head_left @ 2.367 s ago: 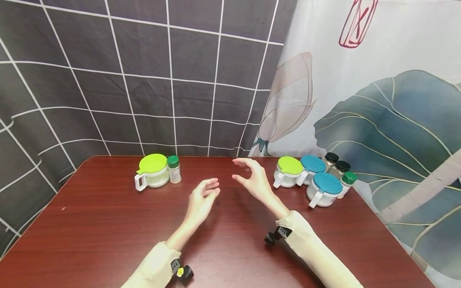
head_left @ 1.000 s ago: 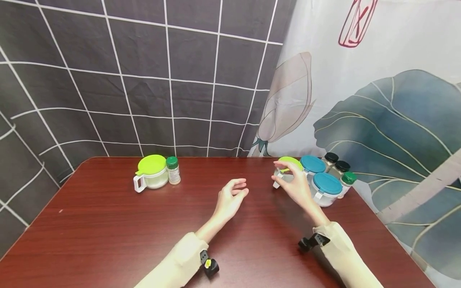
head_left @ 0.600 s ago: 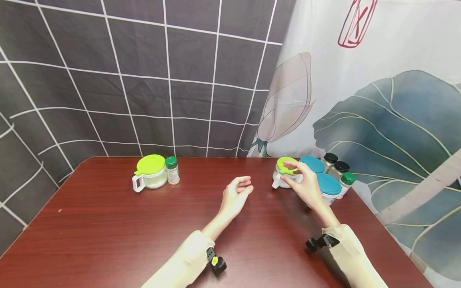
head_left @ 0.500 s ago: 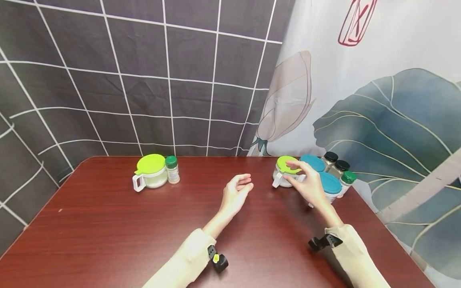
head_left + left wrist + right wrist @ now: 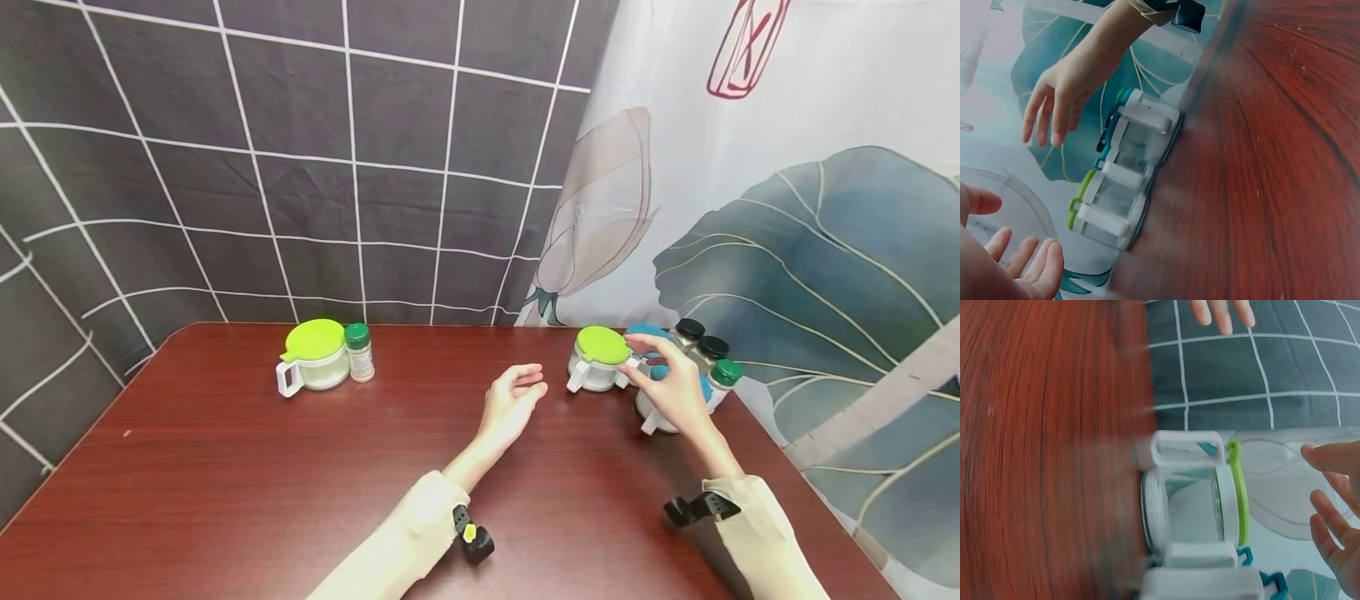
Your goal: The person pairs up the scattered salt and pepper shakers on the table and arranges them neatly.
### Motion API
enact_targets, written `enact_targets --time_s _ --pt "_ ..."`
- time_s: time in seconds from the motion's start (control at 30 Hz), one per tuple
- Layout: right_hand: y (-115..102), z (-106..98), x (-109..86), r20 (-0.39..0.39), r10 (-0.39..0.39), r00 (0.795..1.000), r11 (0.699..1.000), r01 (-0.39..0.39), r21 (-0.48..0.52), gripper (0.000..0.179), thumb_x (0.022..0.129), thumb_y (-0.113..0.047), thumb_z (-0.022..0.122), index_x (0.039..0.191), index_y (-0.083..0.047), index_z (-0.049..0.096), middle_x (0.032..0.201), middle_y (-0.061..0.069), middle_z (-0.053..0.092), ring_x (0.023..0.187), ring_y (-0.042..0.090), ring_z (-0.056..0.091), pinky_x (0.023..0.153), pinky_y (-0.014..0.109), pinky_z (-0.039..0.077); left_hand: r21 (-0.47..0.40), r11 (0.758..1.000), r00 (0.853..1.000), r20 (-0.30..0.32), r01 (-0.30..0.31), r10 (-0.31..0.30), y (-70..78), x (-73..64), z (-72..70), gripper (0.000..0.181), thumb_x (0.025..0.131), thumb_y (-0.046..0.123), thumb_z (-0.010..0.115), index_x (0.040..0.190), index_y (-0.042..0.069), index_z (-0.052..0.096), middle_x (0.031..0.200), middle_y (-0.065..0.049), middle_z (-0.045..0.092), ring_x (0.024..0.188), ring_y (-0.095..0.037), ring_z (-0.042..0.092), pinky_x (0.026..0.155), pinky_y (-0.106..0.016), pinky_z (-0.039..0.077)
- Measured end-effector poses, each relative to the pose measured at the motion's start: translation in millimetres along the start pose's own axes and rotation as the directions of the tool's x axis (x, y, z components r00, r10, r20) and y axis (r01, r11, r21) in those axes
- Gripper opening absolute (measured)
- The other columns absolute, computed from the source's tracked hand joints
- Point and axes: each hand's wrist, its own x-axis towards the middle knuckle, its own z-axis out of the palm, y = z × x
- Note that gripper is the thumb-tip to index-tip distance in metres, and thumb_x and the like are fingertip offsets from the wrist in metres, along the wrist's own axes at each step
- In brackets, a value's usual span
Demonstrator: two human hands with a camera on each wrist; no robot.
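The left hand (image 5: pixel 512 407) and right hand (image 5: pixel 672 388) are bare. The left sleeve (image 5: pixel 390 540) is creased cream; at its right edge sit a dotted dark mount (image 5: pixel 461 517), yellow patch (image 5: pixel 470 532) and black left camera (image 5: pixel 480 547). Right of that sleeve, a cream right sleeve (image 5: pixel 768 537) bears a black right camera (image 5: pixel 679 511).

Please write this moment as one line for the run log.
right hand: raised near blue-lidded jars, holding nothing | left hand: above table, holding nothing | right-side green-lidded jar: upright, lid on
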Motion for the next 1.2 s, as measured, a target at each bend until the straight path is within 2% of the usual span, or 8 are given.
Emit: enact_targets --time_s 0.13,0.43,0.5,0.67,0.77,1.0,1.2 --pt "6.1 -6.5 -1.0 -0.026 0.009 1.0 1.0 -0.009 0.005 0.05 0.072 0.004 0.079 0.119 -0.006 0.065 0.106 0.014 0.068 0.093 -0.005 0.057 0.077 0.007 0.044 0.032 0.999 1.0 0.007 -0.004 0.004 -0.4 0.5 6.6 0.028 0.086 0.01 0.066 0.114 0.005 0.067 0.11 -0.014 0.071 0.097 -0.027 0.07 0.082 -0.031 0.055" --pt "15.3 -20.0 -3.4 -0.054 0.036 0.998 0.999 -0.036 -0.003 0.049 0.073 0.004 0.078 0.119 -0.006 0.065 0.111 0.014 0.066 0.097 -0.015 0.052 0.081 0.008 0.042 0.058 0.998 1.0 0.019 -0.012 0.011 -0.8 3.6 21.3 0.027 0.086 0.01 0.067 0.112 0.005 0.067 0.11 -0.015 0.071 0.096 -0.027 0.071 0.084 -0.032 0.055" --pt "16.8 -22.3 -3.6 -0.053 0.039 0.998 0.999 -0.04 -0.008 0.049 0.074 0.004 0.078 0.12 -0.007 0.064 0.112 0.008 0.067 0.098 -0.016 0.052 0.082 0.008 0.041 0.058 0.998 1.0 0.024 -0.013 0.012 -0.7 3.8 24.8 0.028 0.085 0.01 0.067 0.112 0.003 0.067 0.11 -0.016 0.071 0.096 -0.027 0.071 0.083 -0.032 0.055" --pt "18.8 -27.2 -2.8 -0.059 0.043 0.997 0.999 -0.043 -0.002 0.052 0.071 0.006 0.079 0.12 -0.006 0.064 0.11 -0.022 0.059 0.1 -0.016 0.053 0.085 0.008 0.042 0.061 0.998 0.999 0.042 -0.005 0.002 -0.6 4.2 32.0 0.029 0.085 0.009 0.067 0.113 0.003 0.067 0.11 -0.017 0.071 0.094 -0.024 0.072 0.081 -0.028 0.055" --pt "19.7 -30.0 -2.1 -0.068 0.041 0.997 0.999 -0.041 -0.002 0.051 0.071 0.006 0.079 0.119 -0.005 0.064 0.11 -0.03 0.055 0.101 -0.015 0.052 0.087 0.005 0.041 0.065 0.998 0.998 0.056 -0.002 -0.001 -0.3 4.3 34.8 0.03 0.085 0.01 0.066 0.114 0.002 0.066 0.111 -0.017 0.071 0.095 -0.022 0.072 0.08 -0.025 0.055" --pt "25.2 -37.8 0.3 -0.106 0.035 0.994 0.999 -0.036 -0.016 0.049 0.07 0.006 0.08 0.116 -0.003 0.065 0.109 -0.031 0.056 0.099 -0.015 0.053 0.09 0.003 0.037 0.072 0.997 0.998 0.068 -0.003 -0.002 0.0 4.8 41.4 0.032 0.085 0.014 0.067 0.115 0.002 0.066 0.111 -0.015 0.071 0.095 -0.02 0.072 0.081 -0.024 0.055" --pt "32.3 -42.7 1.4 -0.124 0.086 0.989 0.996 -0.09 -0.026 0.047 0.072 0.002 0.08 0.117 -0.005 0.066 0.105 -0.027 0.059 0.096 -0.013 0.053 0.086 0.004 0.038 0.083 0.997 0.998 0.067 0.001 -0.007 -0.4 5.1 47.3 0.033 0.084 0.015 0.068 0.115 0.003 0.067 0.11 -0.013 0.072 0.094 -0.02 0.072 0.081 -0.024 0.054"
